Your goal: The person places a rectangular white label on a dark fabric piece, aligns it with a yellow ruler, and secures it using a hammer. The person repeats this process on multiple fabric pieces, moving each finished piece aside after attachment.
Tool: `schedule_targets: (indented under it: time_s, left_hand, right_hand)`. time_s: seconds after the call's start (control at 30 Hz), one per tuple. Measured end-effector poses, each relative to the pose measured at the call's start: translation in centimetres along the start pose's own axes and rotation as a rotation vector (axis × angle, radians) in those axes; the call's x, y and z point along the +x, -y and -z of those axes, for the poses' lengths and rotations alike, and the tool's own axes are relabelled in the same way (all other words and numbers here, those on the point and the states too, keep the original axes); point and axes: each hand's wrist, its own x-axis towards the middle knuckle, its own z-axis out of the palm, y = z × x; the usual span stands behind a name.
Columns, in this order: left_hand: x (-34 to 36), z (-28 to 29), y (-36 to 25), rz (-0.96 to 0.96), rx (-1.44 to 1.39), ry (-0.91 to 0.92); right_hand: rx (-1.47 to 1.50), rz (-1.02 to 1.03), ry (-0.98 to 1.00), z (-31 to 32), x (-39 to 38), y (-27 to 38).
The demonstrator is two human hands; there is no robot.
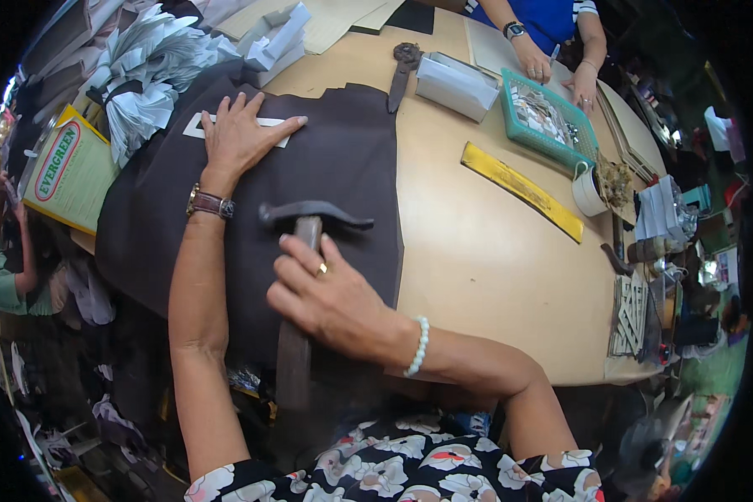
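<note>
- Evidently, hammer work over the dark sheet (343, 151) seems to be in hand; for this, the sheet is best smoothed flat on the desk (477, 293), with no fold left beneath the white piece (195, 126).
- The hammer (320, 209) is best brought down squarely, in short, even taps, well clear of the outspread fingers between ten and eleven o'clock from its head.
- By the present high hold, just under the head, control should be favoured; by a lower one, more swing would probably be gained.
- The left hand (238, 138) is laid palm down, fingers and thumb spread apart; by it the white piece, at about ten o'clock from the hammer head, is partly covered and seemingly pressed to the sheet.
- The right hand (335, 301) is closed around the handle, whose free end is pointed toward six o'clock. Whether the slightly blurred head is touching the sheet cannot be told.
- At three o'clock from the hammer, a yellow strip (523, 191) is seen on the desk; at two, a green basket (548, 145).
</note>
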Motion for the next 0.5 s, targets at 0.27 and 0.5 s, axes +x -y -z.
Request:
schedule_targets:
  time_s: [0.27, 0.5]
  left_hand:
    - [0.9, -0.8, 0.2, -0.081, 0.075, -0.005]
    - [3.9, -3.1, 5.1, -0.251, -0.029, 0.143]
  right_hand:
    - [0.011, -0.178, -0.117, -0.8, -1.8, 0.3]
    - [0.158, -0.239, -0.13, 1.4, -15.8, 6.9]
